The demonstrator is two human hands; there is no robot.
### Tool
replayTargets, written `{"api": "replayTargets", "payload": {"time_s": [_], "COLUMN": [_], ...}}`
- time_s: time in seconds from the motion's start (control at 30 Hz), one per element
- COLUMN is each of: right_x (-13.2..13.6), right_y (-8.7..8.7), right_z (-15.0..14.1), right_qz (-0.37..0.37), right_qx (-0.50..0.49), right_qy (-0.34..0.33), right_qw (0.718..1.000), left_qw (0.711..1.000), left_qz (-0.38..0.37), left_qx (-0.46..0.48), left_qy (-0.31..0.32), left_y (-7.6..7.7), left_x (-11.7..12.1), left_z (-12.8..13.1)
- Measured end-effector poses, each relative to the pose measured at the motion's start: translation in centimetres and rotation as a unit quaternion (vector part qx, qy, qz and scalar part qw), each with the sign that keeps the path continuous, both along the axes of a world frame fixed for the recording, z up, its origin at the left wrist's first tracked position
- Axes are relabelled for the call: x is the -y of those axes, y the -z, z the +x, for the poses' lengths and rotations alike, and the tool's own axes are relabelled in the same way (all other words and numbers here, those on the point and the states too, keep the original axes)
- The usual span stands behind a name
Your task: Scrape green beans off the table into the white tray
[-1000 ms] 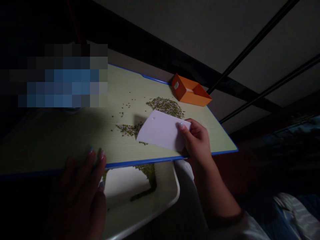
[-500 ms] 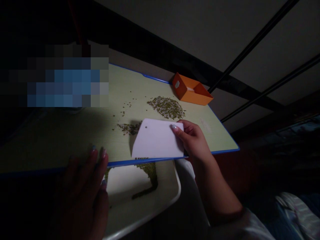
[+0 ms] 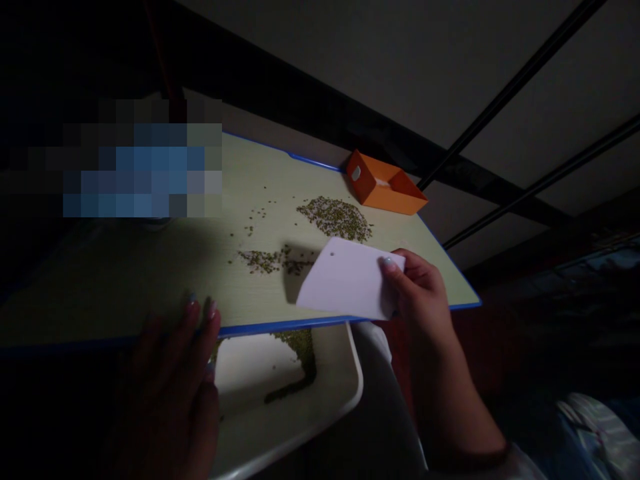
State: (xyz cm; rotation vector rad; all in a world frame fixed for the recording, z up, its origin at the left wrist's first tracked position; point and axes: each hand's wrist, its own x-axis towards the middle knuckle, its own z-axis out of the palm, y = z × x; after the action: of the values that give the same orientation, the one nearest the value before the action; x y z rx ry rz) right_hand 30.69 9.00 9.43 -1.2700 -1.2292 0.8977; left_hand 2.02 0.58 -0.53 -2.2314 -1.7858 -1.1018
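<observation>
Head view: right hand pinches white scraper, centre, long axis sideways.
Thin green seed strip lies just left of its free edge; larger seed heap above. Left hand, lower left, farther; grip cannot be told.

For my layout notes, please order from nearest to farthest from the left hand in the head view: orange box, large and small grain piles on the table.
1. Small grain pile, ahead right
2. Large grain pile, farther right
3. Orange box, beyond both piles
</observation>
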Motion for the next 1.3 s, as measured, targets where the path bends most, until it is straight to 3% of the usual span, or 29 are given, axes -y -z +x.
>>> {"api": "replayTargets", "payload": {"time_s": [0.17,0.3,0.57,0.7,0.93,1.13,1.3], "right_x": [-0.5,-0.8,0.9,0.5,-0.6,-0.1,0.6], "right_y": [0.1,0.7,0.8,1.1,1.4,1.1,0.6], "right_z": [3.2,4.2,1.2,1.6,2.4,1.8,1.1], "right_qz": [0.067,0.065,0.038,0.026,0.030,0.006,0.028], "right_qx": [0.052,0.059,0.002,-0.032,0.019,-0.004,0.001], "right_qy": [0.160,0.210,0.196,0.203,0.192,0.173,0.143], "right_qw": [0.983,0.974,0.980,0.978,0.981,0.985,0.989], "left_qw": [1.000,1.000,0.999,0.999,0.999,0.999,0.999], "left_qz": [0.014,0.021,0.034,0.037,0.033,0.036,0.033], "left_qx": [-0.005,0.003,0.004,0.006,0.023,0.016,0.021], "left_qy": [-0.002,-0.001,0.018,0.024,0.012,0.023,0.031], "left_y": [0.2,0.3,-0.3,-0.4,-0.1,-0.2,-0.5], "left_x": [-0.2,-0.2,-0.1,-0.2,-0.1,-0.3,-0.3], "left_z": [0.1,0.1,0.0,0.1,0.2,0.2,0.2]}}
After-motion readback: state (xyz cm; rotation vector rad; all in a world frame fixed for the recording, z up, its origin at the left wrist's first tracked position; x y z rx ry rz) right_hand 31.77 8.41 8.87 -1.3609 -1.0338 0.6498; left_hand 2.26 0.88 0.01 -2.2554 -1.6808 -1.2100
